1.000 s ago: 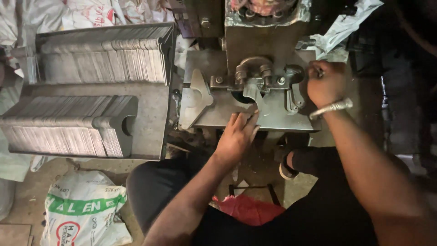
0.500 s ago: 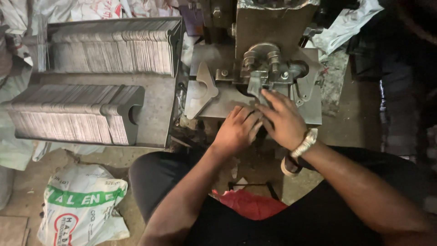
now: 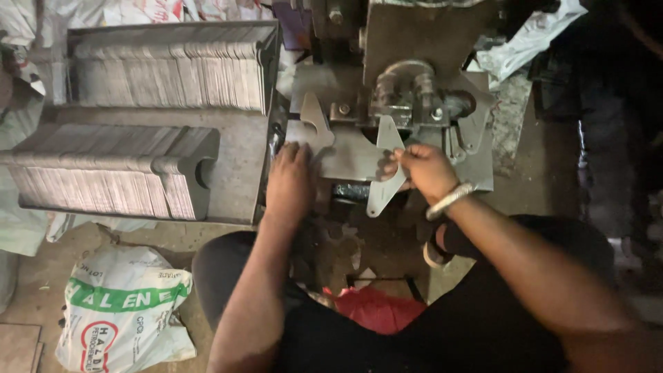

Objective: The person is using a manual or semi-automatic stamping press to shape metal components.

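Dim workshop, gritty floor w/ a printed sack (image 3: 121,311) near left. Right hand (image 3: 425,169) has come off the press (image 3: 407,90) side and now pinches a flat metal blank (image 3: 385,176), grip pressed on its upper part, just in front of the die. Left hand (image 3: 290,181) has slid left, lying flat, fingers spread on the bench plate by another blank (image 3: 311,128). Reads as a piece being swapped. Held blank's long axis runs near-far, narrow tail pointing near & slightly left. Stacked blanks (image 3: 110,176) fill trays far left.

— Where can we pass a hand?
— Over the bare press bed (image 3: 349,162), between our left hand (image 3: 290,181) and right hand (image 3: 425,169).
— And what blocks us?
— The die block (image 3: 407,93) behind, stacked plates (image 3: 117,176) to the left.
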